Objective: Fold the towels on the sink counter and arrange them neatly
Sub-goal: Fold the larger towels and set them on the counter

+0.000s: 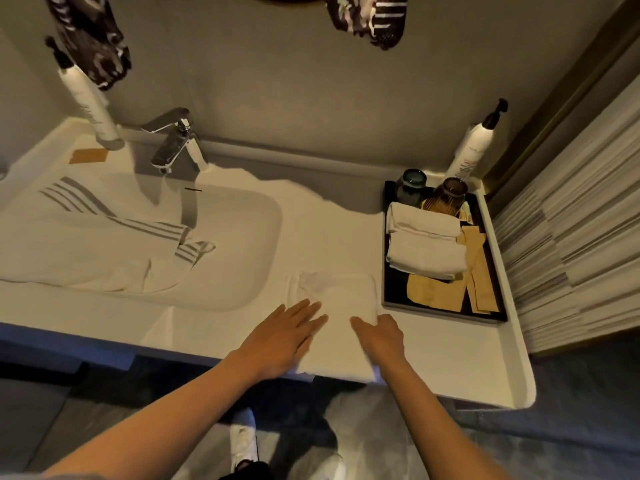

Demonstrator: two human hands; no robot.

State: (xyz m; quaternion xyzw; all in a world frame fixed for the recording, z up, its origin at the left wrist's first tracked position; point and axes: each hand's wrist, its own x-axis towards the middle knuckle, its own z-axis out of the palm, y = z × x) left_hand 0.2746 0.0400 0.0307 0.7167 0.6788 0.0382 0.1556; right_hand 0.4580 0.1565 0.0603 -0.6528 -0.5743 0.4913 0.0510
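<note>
- We see one white sink counter [467,362], its near edge running left to right and its right end rounded; bare surface lies right of the hands, up to the tray.
- One basin [242,244] sinks into the left half, under one chrome tap [175,140].
- One striped towel [86,244], unfolded, drapes across the basin's left side.
- One black tray [391,296] sits far right, holding two folded white towels [424,244], two dark cups [410,185] and tan paper packets [436,292].
- One plain white towel [337,306], folded to a rectangle, lies at the counter's near edge, just left of the tray.
- We count two pump bottles [472,150], one far left, one far right.
- Our left hand [280,337] lies flat on this towel, fingers straight and released.
- Our right hand [379,336] grasps the towel's right edge, fingers curled over it.
</note>
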